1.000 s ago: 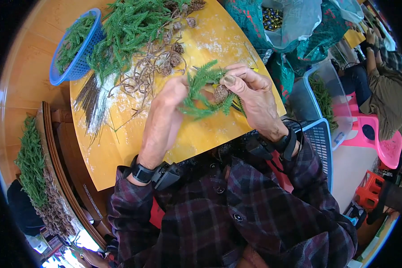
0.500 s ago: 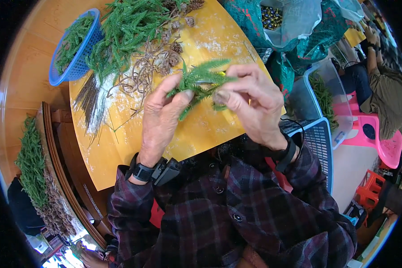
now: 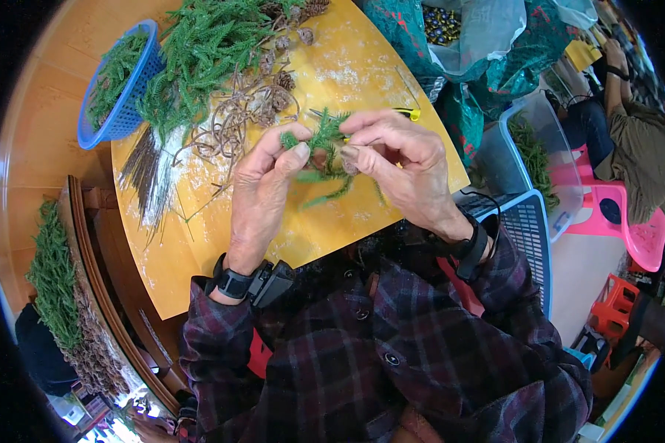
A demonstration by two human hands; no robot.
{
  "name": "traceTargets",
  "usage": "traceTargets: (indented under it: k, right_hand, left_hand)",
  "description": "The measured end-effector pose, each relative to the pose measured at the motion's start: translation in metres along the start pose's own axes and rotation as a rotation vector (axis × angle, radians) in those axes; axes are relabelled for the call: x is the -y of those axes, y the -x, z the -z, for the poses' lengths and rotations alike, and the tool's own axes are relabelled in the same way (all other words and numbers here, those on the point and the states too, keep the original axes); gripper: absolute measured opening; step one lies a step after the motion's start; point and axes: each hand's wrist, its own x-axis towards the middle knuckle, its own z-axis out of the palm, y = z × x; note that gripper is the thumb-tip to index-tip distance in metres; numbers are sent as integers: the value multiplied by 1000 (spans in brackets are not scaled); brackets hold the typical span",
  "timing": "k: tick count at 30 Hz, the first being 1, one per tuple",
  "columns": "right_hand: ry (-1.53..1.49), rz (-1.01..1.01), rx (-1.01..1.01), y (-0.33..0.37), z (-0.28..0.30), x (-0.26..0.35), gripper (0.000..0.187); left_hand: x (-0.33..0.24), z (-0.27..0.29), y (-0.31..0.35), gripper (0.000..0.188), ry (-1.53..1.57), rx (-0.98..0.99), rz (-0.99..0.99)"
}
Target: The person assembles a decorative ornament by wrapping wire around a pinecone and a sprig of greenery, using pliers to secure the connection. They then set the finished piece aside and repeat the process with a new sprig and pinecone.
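Over the yellow table, both my hands are closed on a green artificial pine sprig [image 3: 322,137], its lower tips blurred by motion. My left hand [image 3: 264,188] pinches the sprig's left side between thumb and fingers. At its right side, my right hand [image 3: 405,164] pinches with thumb and forefinger; a small brownish piece shows by the thumb tip. Behind the right knuckles pokes out part of a yellow-and-black tool [image 3: 408,114]; whether the hand holds it is hidden. Farther off lie brown twisted stems [image 3: 233,122], small pinecones [image 3: 284,80] and a pile of green sprigs [image 3: 203,55].
A blue basket [image 3: 142,87] of greenery and a bundle of thin wires [image 3: 151,177] are at the left. Right of the table [image 3: 362,59] stand green bags [image 3: 488,81], a clear bin [image 3: 561,177], a blue crate [image 3: 528,244] and a pink chair [image 3: 635,236]. Another person [image 3: 639,155] sits beyond.
The sprig has turned between my hands, its tips swinging downward. My right hand has shifted slightly left, and the yellow tool part now shows behind its knuckles instead of between the hands.
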Motion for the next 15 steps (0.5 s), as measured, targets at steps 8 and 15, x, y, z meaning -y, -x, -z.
traceTargets:
  k: [8,15]
  right_hand:
    - [395,331,206,-4,-4,-4,9]
    - [283,191,90,-5,0,11,7]
  left_hand:
    - [2,5,-6,17,-122,-7,-128]
    - [-2,13,-7,17,-137,-4,-117]
